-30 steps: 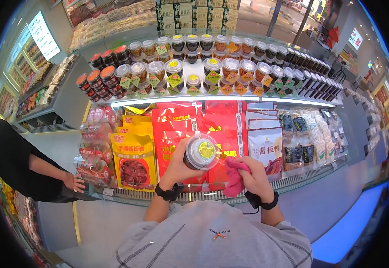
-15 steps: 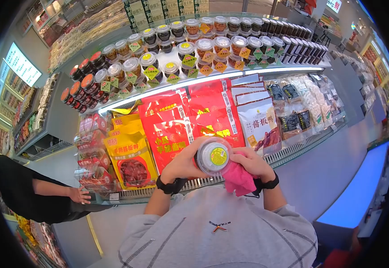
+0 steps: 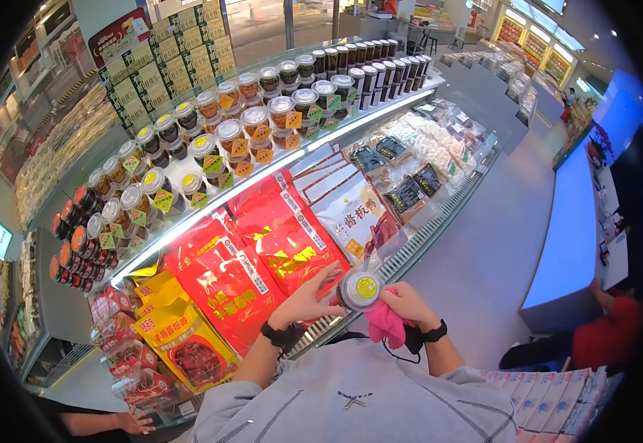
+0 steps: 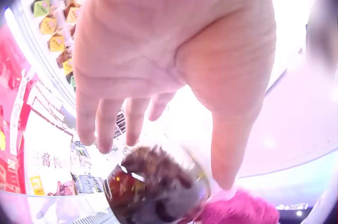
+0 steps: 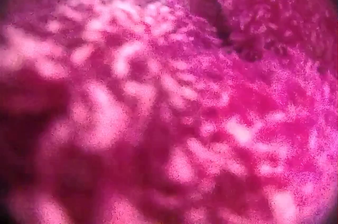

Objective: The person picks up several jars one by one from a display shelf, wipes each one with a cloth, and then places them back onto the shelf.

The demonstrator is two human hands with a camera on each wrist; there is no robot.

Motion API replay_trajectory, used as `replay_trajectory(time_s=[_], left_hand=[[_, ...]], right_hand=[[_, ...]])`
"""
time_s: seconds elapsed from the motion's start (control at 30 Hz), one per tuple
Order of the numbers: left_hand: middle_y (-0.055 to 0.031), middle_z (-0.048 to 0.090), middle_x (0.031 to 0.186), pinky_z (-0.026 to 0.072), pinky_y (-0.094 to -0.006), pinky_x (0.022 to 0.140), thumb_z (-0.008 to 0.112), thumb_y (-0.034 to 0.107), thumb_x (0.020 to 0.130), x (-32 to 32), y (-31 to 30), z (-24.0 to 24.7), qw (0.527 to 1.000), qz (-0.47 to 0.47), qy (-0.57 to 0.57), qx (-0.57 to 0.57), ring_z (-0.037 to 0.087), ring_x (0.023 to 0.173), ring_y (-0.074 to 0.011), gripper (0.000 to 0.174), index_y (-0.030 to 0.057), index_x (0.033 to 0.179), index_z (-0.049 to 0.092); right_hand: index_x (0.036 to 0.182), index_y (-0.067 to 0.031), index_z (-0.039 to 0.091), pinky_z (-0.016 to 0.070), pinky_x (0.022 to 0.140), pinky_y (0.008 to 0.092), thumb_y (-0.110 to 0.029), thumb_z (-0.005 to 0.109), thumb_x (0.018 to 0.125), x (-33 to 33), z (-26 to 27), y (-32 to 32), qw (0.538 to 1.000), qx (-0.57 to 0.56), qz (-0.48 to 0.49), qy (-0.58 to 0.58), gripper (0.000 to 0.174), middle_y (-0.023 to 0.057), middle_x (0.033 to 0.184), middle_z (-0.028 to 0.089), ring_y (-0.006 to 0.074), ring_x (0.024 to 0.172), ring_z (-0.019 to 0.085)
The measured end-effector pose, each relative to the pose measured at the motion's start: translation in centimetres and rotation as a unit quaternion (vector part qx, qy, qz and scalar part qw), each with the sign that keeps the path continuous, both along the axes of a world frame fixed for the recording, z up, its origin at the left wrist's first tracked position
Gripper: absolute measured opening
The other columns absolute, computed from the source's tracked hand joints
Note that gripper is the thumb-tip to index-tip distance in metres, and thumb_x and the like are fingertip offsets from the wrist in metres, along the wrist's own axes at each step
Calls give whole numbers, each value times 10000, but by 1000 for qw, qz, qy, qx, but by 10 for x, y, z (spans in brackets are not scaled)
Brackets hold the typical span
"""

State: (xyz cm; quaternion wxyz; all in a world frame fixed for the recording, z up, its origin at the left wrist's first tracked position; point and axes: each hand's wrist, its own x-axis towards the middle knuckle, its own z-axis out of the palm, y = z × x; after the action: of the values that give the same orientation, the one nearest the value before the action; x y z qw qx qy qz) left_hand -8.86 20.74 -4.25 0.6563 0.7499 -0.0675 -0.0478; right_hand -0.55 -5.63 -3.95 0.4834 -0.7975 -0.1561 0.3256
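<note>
Now the jar (image 3: 360, 289) sits between the hands: left hand (image 3: 308, 297) straight-fingered against it, right hand (image 3: 408, 301) clutching pink cloth (image 3: 386, 325).

Centre: round clear plastic jar (image 3: 360, 289) with dark brown contents and a white lid bearing a yellow circular label. At 5 o'clock of it, crumpled magenta-pink fleecy cloth (image 3: 386, 325), mottled paler. At 10 o'clock, flat red foil pouches (image 3: 281, 244) with yellow lettering and white side strips. At 8 o'clock, flat yellow pouches (image 3: 181, 340) with red print. At 6 o'clock, grey knitted sweatshirt (image 3: 351, 399) — thin dark check lines. At 11 o'clock, diamond-shaped paper shelf tags (image 3: 212, 164) — yellow, green, orange.
</note>
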Motion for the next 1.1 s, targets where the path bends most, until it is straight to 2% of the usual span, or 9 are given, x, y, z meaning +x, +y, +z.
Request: replay_trajectory(time_s=[0.07,0.2,0.3,0.43,0.6,0.73,0.93,0.97,1.1], left_hand=[[-102,566,1258,443,-318,958,786,127,769,14,22,0,992,69,51,-89,580,1094,-172,903,86,1504,263],[-48,635,994,464,-263,768,740,222,827,35,23,104,975,-14,-154,-162,556,835,-94,843,85,1505,258],[-37,647,985,455,-253,735,714,259,854,29,15,153,978,-68,-188,-61,572,817,-101,726,66,1454,352],[-16,661,978,445,-237,692,690,259,877,53,68,88,988,112,-92,-52,598,837,-93,542,45,1331,485],[-64,636,987,458,-271,564,616,317,903,65,208,-44,835,455,88,-296,621,756,-132,368,47,1146,553],[-62,619,915,447,-293,515,581,365,903,85,302,-104,735,563,113,-360,621,679,-157,393,37,1114,534],[-84,627,817,425,-297,430,606,482,880,136,391,-134,732,630,59,-254,634,607,-181,531,-20,1044,556],[-115,644,887,433,-255,457,518,444,941,143,394,-130,738,634,76,-219,582,586,-152,460,-10,1017,526],[-126,666,717,430,-262,430,424,387,980,149,413,-153,742,643,35,-187,554,490,-138,407,-5,912,507]], right_hand=[[715,54,603,450,573,313,-197,517,865,9,-33,-23,995,-42,-79,-33,305,33,602,576,103,591,523],[657,39,616,437,536,305,-180,519,859,21,-48,-42,981,-82,-177,-18,314,18,591,571,110,556,522],[712,28,629,455,547,295,-184,528,872,27,-81,-47,970,-4,-237,63,284,39,662,606,124,576,558],[872,42,616,487,576,297,-213,559,893,37,-98,-51,953,7,-297,52,262,78,781,635,152,641,608],[972,56,562,514,612,321,-245,573,902,46,-110,-53,952,13,-292,94,309,117,855,636,184,715,628],[921,59,593,521,613,330,-211,540,905,37,-88,-35,945,26,-303,119,275,105,809,647,191,668,634],[798,31,652,507,607,325,-237,564,915,24,-45,-19,959,-56,-208,186,305,78,749,655,170,671,638],[804,32,654,506,607,324,-237,568,915,26,-49,-14,959,-72,-192,194,303,77,753,656,168,669,636],[827,37,660,503,606,320,-237,581,915,22,-54,-9,949,-154,-137,240,298,75,768,661,160,663,628]])
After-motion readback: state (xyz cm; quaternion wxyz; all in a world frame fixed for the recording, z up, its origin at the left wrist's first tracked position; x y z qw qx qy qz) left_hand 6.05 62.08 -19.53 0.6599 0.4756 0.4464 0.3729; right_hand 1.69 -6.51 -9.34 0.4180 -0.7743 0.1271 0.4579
